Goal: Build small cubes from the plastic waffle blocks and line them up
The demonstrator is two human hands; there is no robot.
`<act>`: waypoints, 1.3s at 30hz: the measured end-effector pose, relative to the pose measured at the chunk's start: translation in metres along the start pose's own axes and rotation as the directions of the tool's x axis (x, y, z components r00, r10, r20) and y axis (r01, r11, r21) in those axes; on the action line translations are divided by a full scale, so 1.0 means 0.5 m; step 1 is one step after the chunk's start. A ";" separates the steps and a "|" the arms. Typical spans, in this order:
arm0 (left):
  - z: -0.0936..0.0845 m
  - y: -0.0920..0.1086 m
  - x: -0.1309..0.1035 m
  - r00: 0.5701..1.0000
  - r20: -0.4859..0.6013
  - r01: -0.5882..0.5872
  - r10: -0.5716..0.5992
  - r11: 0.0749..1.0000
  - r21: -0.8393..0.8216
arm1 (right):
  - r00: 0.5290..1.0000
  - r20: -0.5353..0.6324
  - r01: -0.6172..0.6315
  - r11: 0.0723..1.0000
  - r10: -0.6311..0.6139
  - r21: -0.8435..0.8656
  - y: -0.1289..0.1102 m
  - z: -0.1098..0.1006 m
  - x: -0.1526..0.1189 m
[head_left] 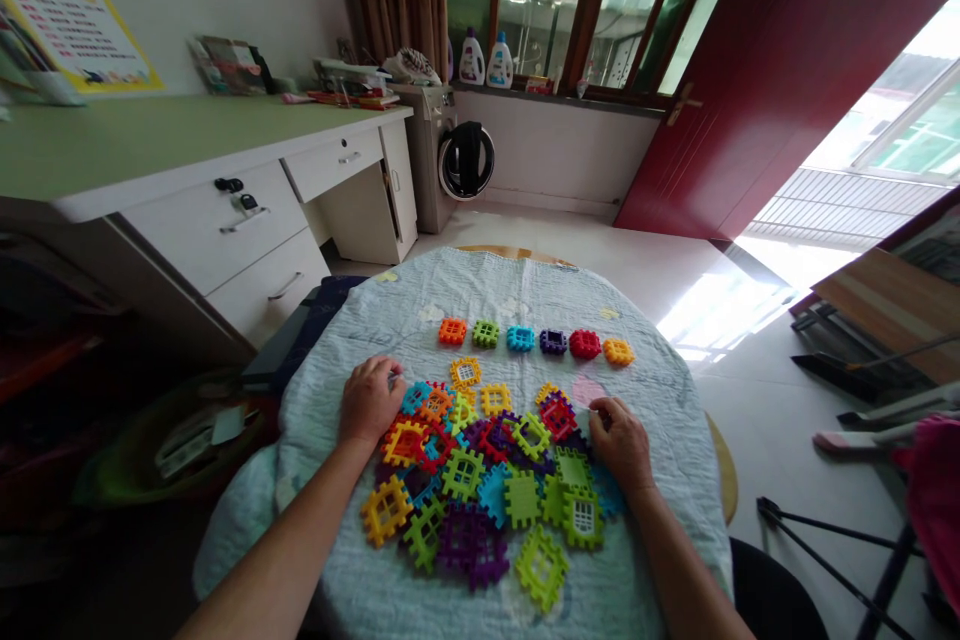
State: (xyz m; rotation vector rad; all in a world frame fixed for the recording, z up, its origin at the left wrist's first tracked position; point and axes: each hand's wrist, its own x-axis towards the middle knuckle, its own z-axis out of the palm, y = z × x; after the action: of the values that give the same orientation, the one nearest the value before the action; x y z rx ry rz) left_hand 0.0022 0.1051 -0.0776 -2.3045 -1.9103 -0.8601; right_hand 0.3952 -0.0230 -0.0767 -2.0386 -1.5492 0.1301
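Both hands resting curled on the tile pile (480, 480) at frame centre — left hand (370, 401), right hand (619, 440) gripping nothing clearly; working from pile edges is likely keeping the row of cubes (535, 341) above undisturbed.

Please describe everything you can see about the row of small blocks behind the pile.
The row of blocks has six small, square, plastic-looking pieces with notched edges: orange, green, blue, purple, red, orange, from left to right. They lie flat on the pale quilted cloth, in a slightly slanted line with small gaps between them, apart from the pile. Neither hand touches them.
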 end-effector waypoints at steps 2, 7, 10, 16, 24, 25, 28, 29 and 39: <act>0.000 0.000 0.000 1.000 -0.005 0.000 0.000 1.000 -0.001 | 1.000 -0.003 -0.002 1.000 0.002 0.018 0.001 0.000 -0.001; 0.002 -0.002 0.001 1.000 -0.014 0.002 -0.002 1.000 -0.002 | 0.999 0.028 -0.027 0.998 0.025 0.051 -0.005 -0.007 0.001; 0.004 -0.004 0.001 1.000 -0.009 0.001 -0.001 1.000 0.000 | 0.998 0.041 -0.053 0.994 0.050 0.095 -0.021 -0.012 0.009; 0.007 -0.006 0.002 1.000 -0.019 0.004 -0.004 1.000 -0.004 | 0.998 0.016 0.059 0.985 -0.062 0.163 -0.084 0.005 0.009; 0.008 -0.006 0.003 1.000 -0.015 0.004 -0.004 1.000 -0.004 | 0.986 0.136 0.066 0.976 -0.096 0.209 -0.117 0.015 -0.009; 0.008 -0.006 0.003 1.000 -0.016 0.005 -0.005 1.000 -0.004 | 0.987 0.124 0.070 0.974 -0.098 0.214 -0.113 0.014 0.000; 0.008 -0.005 0.003 1.000 -0.021 0.011 -0.011 1.000 -0.001 | 0.992 0.098 0.059 0.985 -0.075 0.163 -0.100 0.016 0.037; 0.008 -0.005 0.003 1.000 -0.022 0.012 -0.012 1.000 0.002 | 0.993 0.103 0.049 0.990 -0.063 0.133 -0.099 0.019 0.050; 0.003 0.002 0.002 1.000 -0.009 0.025 -0.025 1.000 0.002 | 0.958 0.286 -0.024 0.999 0.011 0.041 -0.127 0.059 0.106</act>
State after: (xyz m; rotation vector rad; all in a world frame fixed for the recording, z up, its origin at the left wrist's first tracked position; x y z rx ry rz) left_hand 0.0036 0.1062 -0.0782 -2.2760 -1.9402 -0.8687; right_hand 0.3464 0.0471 -0.0567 -2.0687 -1.6819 0.4801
